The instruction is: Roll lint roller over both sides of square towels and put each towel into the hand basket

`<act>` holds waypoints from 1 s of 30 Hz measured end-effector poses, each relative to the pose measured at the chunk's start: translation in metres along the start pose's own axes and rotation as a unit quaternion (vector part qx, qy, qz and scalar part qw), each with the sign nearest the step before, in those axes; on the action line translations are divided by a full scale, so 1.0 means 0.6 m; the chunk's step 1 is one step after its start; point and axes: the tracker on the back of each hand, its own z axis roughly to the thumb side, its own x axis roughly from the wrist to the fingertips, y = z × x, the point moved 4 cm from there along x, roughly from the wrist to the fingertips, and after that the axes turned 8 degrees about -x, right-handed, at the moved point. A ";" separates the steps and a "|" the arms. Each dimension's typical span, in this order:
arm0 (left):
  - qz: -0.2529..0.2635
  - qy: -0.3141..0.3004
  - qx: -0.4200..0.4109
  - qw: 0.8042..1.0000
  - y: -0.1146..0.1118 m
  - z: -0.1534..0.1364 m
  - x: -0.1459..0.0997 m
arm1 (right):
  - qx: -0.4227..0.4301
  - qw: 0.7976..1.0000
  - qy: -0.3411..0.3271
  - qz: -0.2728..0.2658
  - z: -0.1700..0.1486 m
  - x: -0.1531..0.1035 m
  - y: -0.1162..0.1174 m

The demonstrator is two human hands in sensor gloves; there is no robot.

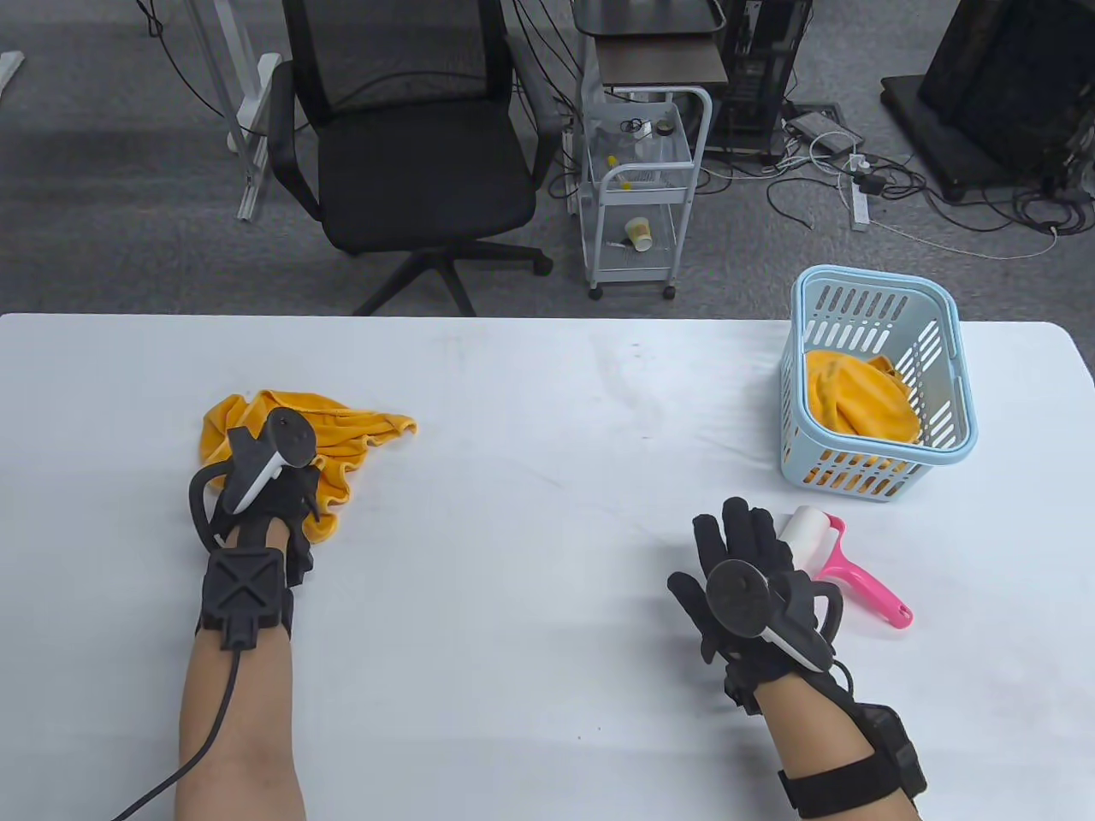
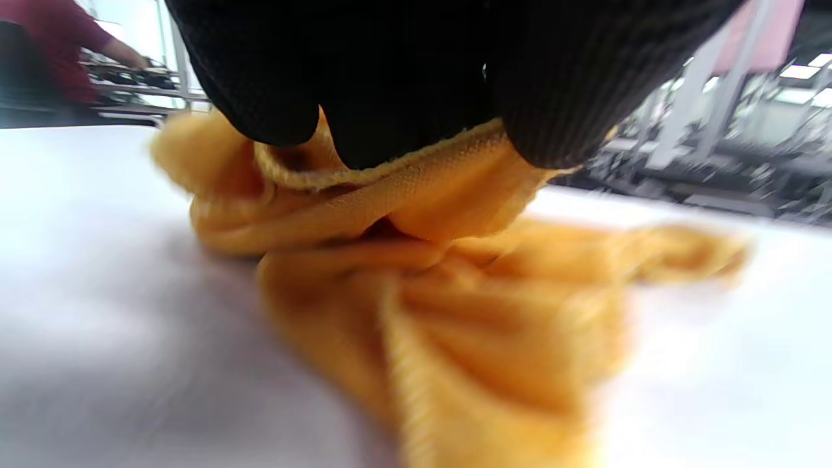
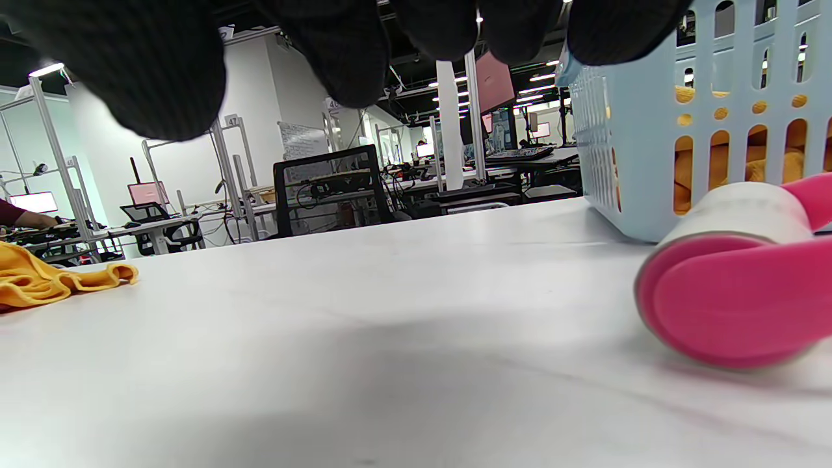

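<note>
The left hand [image 1: 257, 505] was down near the left edge of the white table [image 1: 547, 410]. Its fingers [image 2: 552, 97] were curled and pinching a crumpled yellow towel [image 1: 342, 436]. The towel lay bunched up on the table, with one corner sticking out toward the middle. In the left wrist view the fingertips squeezed a fold of the cloth, and the rest of it spread out below in soft wrinkles.

The right hand [image 1: 753, 581] was over by the right side of the table, near the front edge. Its fingers [image 1: 736, 530] were straight and spread apart, and it held nothing. A lint roller [image 1: 834, 560] with a white roll and a pink handle lay on the table just beside that hand. I could not tell if the fingers touched it.

A light blue hand basket [image 1: 881, 385] stood close to the far right corner of the table, just behind the roller. Another yellow towel [image 1: 860, 398] was already sitting crumpled inside it.

Behind the table there was a black office chair [image 1: 411, 162] on the grey floor, and a small white cart [image 1: 637, 188] stood next to it.
</note>
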 end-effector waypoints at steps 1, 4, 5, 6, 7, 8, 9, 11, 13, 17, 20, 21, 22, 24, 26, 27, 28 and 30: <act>0.010 -0.020 -0.010 1.000 0.023 0.016 -0.017 | 0.001 1.000 -0.005 -0.001 0.005 -0.001 -0.001; 0.030 -0.088 -0.020 0.996 0.076 0.072 -0.072 | 0.004 1.000 -0.023 -0.003 0.019 -0.004 -0.003; 0.042 -0.119 -0.024 0.992 0.096 0.098 -0.101 | 0.005 1.000 -0.030 -0.004 0.024 -0.006 -0.003; 0.049 -0.136 -0.027 0.989 0.106 0.114 -0.119 | 0.007 0.999 -0.034 -0.004 0.028 -0.007 -0.004; 0.058 -0.165 -0.030 0.984 0.119 0.139 -0.147 | 0.011 0.999 -0.043 -0.004 0.034 -0.009 -0.004; 0.067 -0.193 -0.031 0.978 0.129 0.165 -0.178 | 0.016 0.999 -0.051 -0.006 0.040 -0.011 -0.004; 0.073 -0.210 -0.032 0.975 0.133 0.181 -0.196 | 0.022 0.998 -0.057 -0.008 0.045 -0.012 -0.005; 0.079 -0.254 -0.035 0.963 0.139 0.222 -0.245 | 0.030 0.997 -0.071 -0.007 0.054 -0.015 -0.006; 0.079 -0.298 -0.042 0.951 0.132 0.269 -0.300 | 0.056 0.994 -0.090 -0.012 0.068 -0.021 -0.011; 0.064 -0.354 -0.070 0.931 0.097 0.333 -0.370 | 0.124 0.982 -0.139 -0.006 0.097 -0.034 -0.016; 0.056 -0.380 -0.068 0.921 0.066 0.369 -0.409 | 0.152 0.973 -0.173 -0.001 0.120 -0.043 -0.017; 0.054 -0.391 -0.082 0.915 0.056 0.380 -0.424 | 0.165 0.969 -0.185 -0.002 0.132 -0.048 -0.016; 0.051 -0.397 -0.088 0.912 0.052 0.385 -0.432 | 0.168 0.967 -0.189 -0.004 0.136 -0.050 -0.016; 0.046 -0.412 -0.098 0.905 0.041 0.397 -0.452 | 0.191 0.961 -0.199 -0.005 0.146 -0.053 -0.015; 0.045 -0.428 -0.091 0.898 0.031 0.406 -0.468 | 0.216 0.955 -0.201 -0.010 0.154 -0.056 -0.014; 0.044 -0.433 -0.093 0.895 0.027 0.408 -0.473 | 0.226 0.953 -0.199 -0.014 0.156 -0.056 -0.014; 0.039 -0.443 -0.097 0.890 0.022 0.412 -0.479 | 0.248 0.949 -0.196 -0.018 0.159 -0.056 -0.014; 0.032 -0.453 -0.098 0.886 0.012 0.416 -0.483 | 0.283 0.938 -0.199 -0.017 0.165 -0.057 -0.012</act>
